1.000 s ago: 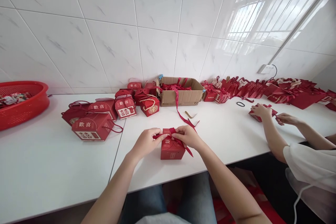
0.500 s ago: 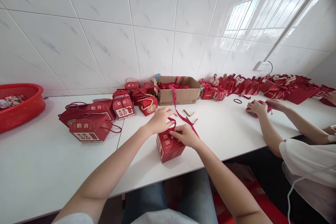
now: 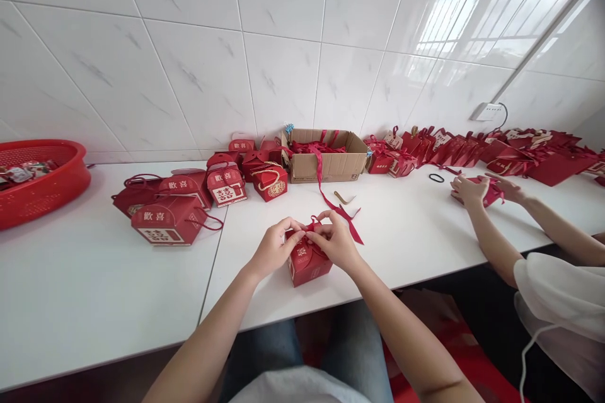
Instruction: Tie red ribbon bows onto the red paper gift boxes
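Note:
A small red gift box [image 3: 309,267] with gold lettering stands in front of me on the white table [image 3: 255,302]. Over its top, my left hand [image 3: 278,244] pinches a red ribbon [image 3: 314,224] between thumb and fingertips. My right hand [image 3: 336,240] is closed on the same ribbon, its thumb almost meeting the left one. The fingers partly cover the ribbon's loop. Just beyond, a longer red ribbon [image 3: 320,170] hangs out of a cardboard box [image 3: 326,167] and trails onto the table, beside a pair of small scissors or snips [image 3: 350,209].
Finished-looking red boxes [image 3: 165,220] cluster to the left, near a red plastic basket [image 3: 51,192]. Many red boxes [image 3: 454,150] line the wall at right. A co-worker's hands [image 3: 472,190] handle another box. A black ring [image 3: 436,178] lies between us.
My left hand has come down to the ribbon on the box top, beside my right hand. Both hands now pinch close together. The view has shifted slightly.

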Available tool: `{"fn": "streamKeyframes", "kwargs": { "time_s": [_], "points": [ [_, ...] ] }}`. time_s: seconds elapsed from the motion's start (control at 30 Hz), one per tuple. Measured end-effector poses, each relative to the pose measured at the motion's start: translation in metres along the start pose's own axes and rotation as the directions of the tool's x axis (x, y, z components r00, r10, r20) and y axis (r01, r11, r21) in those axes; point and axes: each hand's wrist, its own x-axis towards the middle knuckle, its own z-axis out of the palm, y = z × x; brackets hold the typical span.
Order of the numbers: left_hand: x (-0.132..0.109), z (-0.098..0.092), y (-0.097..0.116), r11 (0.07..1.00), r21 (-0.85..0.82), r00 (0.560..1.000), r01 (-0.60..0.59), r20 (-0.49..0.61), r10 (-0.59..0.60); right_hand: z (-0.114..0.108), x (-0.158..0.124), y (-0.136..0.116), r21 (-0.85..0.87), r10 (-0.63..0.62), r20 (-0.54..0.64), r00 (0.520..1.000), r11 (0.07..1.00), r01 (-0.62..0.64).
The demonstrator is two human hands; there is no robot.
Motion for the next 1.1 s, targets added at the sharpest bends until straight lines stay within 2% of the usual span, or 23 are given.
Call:
{"fn": "streamKeyframes", "kwargs": {
  "time_s": [0.13, 0.3, 0.43, 0.77, 0.97, 1.1],
  "points": [
    [-0.003, 0.002, -0.002, 0.998, -0.060, 1.000, -0.025, 0.002, 0.025, 0.000, -0.001, 0.002, -0.002, -0.041, -0.004, 0.999, 0.999, 0.041],
    [-0.001, 0.001, -0.002, 0.997, -0.042, 0.996, -0.069, 0.048, 0.071, -0.002, -0.001, 0.001, -0.027, -0.041, 0.002, 0.999, 0.999, 0.041],
    [0.001, 0.003, -0.006, 0.997, -0.061, 0.998, -0.057, 0.024, 0.058, -0.003, -0.002, -0.001, -0.056, -0.054, -0.003, 0.999, 0.997, 0.054],
    [0.003, 0.007, -0.010, 0.998, -0.045, 0.998, -0.042, -0.044, 0.040, -0.006, -0.009, -0.004, -0.305, -0.153, -0.019, 0.988, 0.942, 0.139],
    [0.001, 0.002, -0.005, 0.999, -0.037, 1.000, 0.008, 0.017, -0.007, -0.001, -0.011, -0.004, -0.334, -0.199, -0.061, 0.978, 0.928, 0.168],
    [-0.003, -0.001, 0.000, 1.000, 0.024, 0.998, -0.004, 0.058, 0.003, 0.000, -0.011, -0.003, -0.263, -0.125, -0.080, 0.989, 0.960, 0.100]
  ]
}}
